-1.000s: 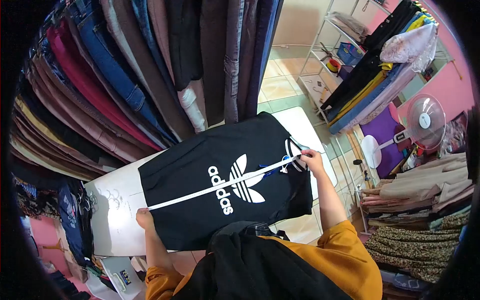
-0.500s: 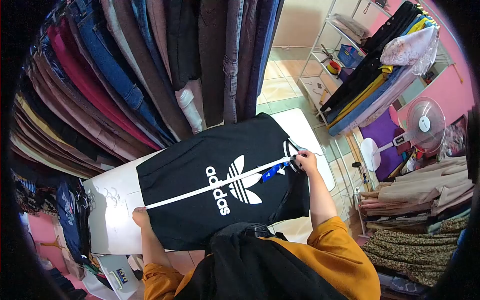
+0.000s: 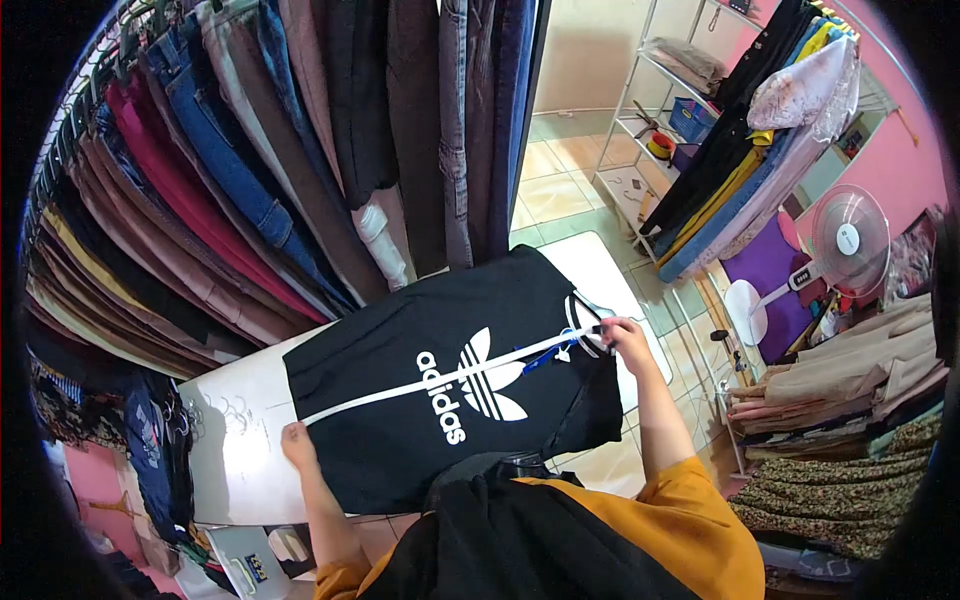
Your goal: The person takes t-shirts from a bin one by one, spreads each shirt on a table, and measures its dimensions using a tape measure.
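A black adidas T-shirt (image 3: 370, 345) lies flat on a white table (image 3: 240, 480), its collar toward the right. Across it, from hem to neckline, runs a white tape measure (image 3: 400, 393), bowed slightly. My left hand (image 3: 297, 445) pinches one end of the tape at the hem. At the collar, the fingers of my right hand (image 3: 624, 345) are closed on the other end, beside a white hanger (image 3: 598, 308) in the neck opening. A blue tag (image 3: 540, 362) hangs from the neckline, partly under the tape.
Many trousers (image 3: 230, 190) hang on a rack along the table's far left side. A standing fan (image 3: 848, 238), a metal shelf (image 3: 640, 125) and more hanging clothes (image 3: 830, 370) are at the right. Several loose rings (image 3: 235, 410) lie on the table's left part.
The tape has gone from taut to slightly bowed. My right hand has moved a little right and down at the collar. The whole view has shifted slightly.
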`<state>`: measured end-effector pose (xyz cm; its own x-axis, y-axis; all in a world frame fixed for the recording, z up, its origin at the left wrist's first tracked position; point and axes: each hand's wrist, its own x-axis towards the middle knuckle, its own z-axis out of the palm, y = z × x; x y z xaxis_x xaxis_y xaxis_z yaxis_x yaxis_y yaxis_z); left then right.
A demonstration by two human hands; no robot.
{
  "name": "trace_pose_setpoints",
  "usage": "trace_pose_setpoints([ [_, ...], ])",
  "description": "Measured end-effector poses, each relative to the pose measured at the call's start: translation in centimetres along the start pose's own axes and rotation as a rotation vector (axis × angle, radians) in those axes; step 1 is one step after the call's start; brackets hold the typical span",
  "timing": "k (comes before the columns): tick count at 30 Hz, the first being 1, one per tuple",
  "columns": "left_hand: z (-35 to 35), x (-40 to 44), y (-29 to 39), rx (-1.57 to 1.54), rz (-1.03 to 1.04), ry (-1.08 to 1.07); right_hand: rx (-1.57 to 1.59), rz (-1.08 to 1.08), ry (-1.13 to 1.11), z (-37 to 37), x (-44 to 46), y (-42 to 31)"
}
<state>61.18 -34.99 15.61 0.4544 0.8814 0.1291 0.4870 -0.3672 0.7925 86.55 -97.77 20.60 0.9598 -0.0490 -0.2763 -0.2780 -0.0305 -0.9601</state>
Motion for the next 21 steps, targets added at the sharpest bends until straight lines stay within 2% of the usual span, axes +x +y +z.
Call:
trace_pose_setpoints([
  [2, 1.4, -1.9, 1.2, -0.357, -0.043, -0.262, 0.276, 0.026, -0.17, -0.5, -2.5, -1.4],
  [6, 5.0, -8.0, 9.6, -0.494, 0.087, -0.685, 0.244, 0.049, -0.373, 0.1, -7.0, -3.3],
  [8, 6.9, -9.5, 12.5, -0.35, 0.124, -0.863, 0.094, 0.044, -0.428, 1.3, -8.2, -4.5],
  [10, 8.1, -9.9, 13.9, -0.075, 0.393, -0.767, 0.084, 0.015, -0.445, 1.0, -8.3, -5.4],
  [11, 9.0, -9.0, 12.2, 0.187, 0.51, -0.732, -0.03, -0.029, -0.407, 0.4, -8.3, -5.9],
  [12, 8.5, -9.1, 12.8, 0.186, 0.517, -0.725, -0.143, -0.071, -0.367, -0.3, -8.3, -6.3],
  [14, 7.1, -9.3, 15.0, 0.642, 0.165, -0.598, -0.329, -0.278, -0.201, -2.8, -7.9, -6.3],
  [15, 7.3, -8.0, 13.3, 0.654, 0.024, -0.738, -0.347, -0.269, -0.116, -4.4, -7.8, -6.6],
  [18, 6.6, -8.8, 11.8, 0.794, 0.021, -0.732, -0.474, -0.247, 0.161, -7.8, -9.5, -10.1],
  [21, 6.6, -8.6, 11.2, 0.864, -0.007, -0.757, -0.586, -0.498, 0.464, -10.7, -9.9, -12.5],
])
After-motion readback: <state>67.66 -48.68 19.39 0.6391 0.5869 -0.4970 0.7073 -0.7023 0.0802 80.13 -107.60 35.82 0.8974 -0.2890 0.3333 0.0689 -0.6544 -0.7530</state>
